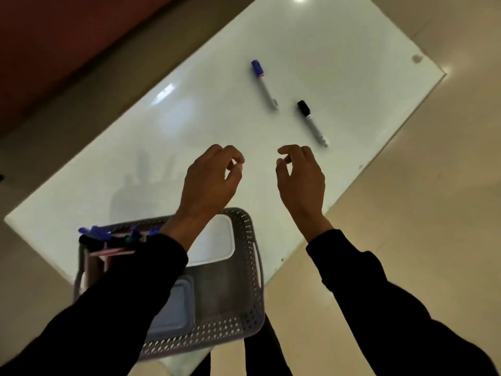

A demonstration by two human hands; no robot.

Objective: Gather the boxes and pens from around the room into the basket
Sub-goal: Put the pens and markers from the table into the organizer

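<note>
Two marker pens lie on a white glossy table (189,118): a blue-capped pen (264,84) farther away and a black-capped pen (312,122) to its right. My left hand (210,177) and my right hand (301,177) hover over the table just short of the pens, fingers loosely curled and apart, holding nothing. A grey perforated basket (249,272) stands at the table's near edge under my left forearm. In the basket are a white box (217,240), a bluish-grey box (176,308), and several pens at its left end (108,234).
The table's right corner (442,74) and long right edge border a beige tiled floor (406,213). A dark reddish wall or panel (54,50) runs beyond the table at the upper left. My legs show below the basket.
</note>
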